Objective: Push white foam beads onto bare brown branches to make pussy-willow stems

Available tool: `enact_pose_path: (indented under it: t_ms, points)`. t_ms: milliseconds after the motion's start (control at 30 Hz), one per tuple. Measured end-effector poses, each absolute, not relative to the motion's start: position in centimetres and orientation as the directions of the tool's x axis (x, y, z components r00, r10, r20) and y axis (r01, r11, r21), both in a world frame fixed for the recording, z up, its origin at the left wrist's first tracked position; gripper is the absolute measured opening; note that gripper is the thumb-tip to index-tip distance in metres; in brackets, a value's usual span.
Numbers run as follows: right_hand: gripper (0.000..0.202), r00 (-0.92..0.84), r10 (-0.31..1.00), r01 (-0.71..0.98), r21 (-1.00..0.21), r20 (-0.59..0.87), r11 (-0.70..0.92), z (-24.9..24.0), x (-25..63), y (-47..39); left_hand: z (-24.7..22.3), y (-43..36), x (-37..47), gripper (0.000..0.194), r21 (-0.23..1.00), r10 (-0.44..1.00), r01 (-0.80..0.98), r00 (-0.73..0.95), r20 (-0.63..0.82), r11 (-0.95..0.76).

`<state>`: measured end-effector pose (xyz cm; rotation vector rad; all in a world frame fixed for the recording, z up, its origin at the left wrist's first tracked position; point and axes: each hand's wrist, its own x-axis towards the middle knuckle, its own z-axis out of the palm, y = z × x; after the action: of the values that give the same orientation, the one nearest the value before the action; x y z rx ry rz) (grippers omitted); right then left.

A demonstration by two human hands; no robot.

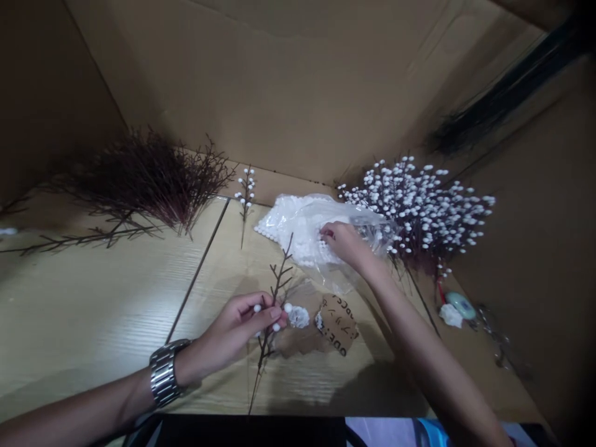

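My left hand [251, 320], with a metal watch [165, 374] at the wrist, pinches a dark brown artificial twig [279, 277] that stands nearly upright. A few white balls sit on the twig around my fingers; its upper tips are bare. Further off, my right hand [343, 241] reaches into the opening of a clear plastic bag [298, 217] full of small white balls. Its fingers are pinched together at the balls, and I cannot make out what is between them. Below the bag lies a torn cardboard piece [342, 326] beside a white blob of glue-like stuff [298, 317].
Many bare brown twigs [153, 180] are heaped at the back left. One finished-looking twig with white balls [245, 192] lies beside the bag. A large bunch of white-berried twigs [419, 198] rests at the right, near a green oval object [460, 305]. Cardboard walls [279, 81] enclose the table.
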<state>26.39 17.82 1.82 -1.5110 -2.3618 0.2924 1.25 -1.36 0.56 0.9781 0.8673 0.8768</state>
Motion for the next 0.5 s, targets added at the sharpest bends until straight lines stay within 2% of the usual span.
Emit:
enact_pose_path:
  t_ms: [167, 267, 300, 367, 433, 500]
  points:
    - [0.015, -0.39, 0.889, 0.83, -0.328, 0.238, 0.452, 3.2, 25.7, 15.4, 0.5, -1.5, 1.1, 0.023, 0.906, 0.893, -0.276, 0.405, -0.194, 0.322]
    - [0.014, -0.385, 0.859, 0.777, -0.383, 0.338, 0.499, 5.2, 25.0, 10.6, 0.4, -1.4, 1.1, 0.021, 0.884, 0.893, -0.326, 0.409, -0.189, 0.336]
    - [0.012, -0.386, 0.848, 0.687, -0.5, 0.364, 0.527, 5.6, 24.7, 8.6, 0.4, -1.4, 1.1, 0.02, 0.885, 0.894, -0.33, 0.41, -0.179, 0.329]
    - [0.014, -0.434, 0.85, 0.48, -0.721, 0.299, 0.499, 5.8, 23.9, 4.9, 0.3, -1.4, 1.1, 0.021, 0.902, 0.899, -0.315, 0.412, -0.151, 0.296]
    - [0.017, -0.428, 0.877, 0.375, -0.84, 0.218, 0.392, 5.1, 23.1, 2.2, 0.3, -1.4, 1.0, 0.022, 0.918, 0.9, -0.289, 0.414, -0.135, 0.271]
    - [0.015, -0.409, 0.896, 0.322, -0.892, 0.17, 0.316, 4.2, 22.4, 0.9, 0.3, -1.4, 0.9, 0.022, 0.924, 0.897, -0.272, 0.42, -0.138, 0.269]
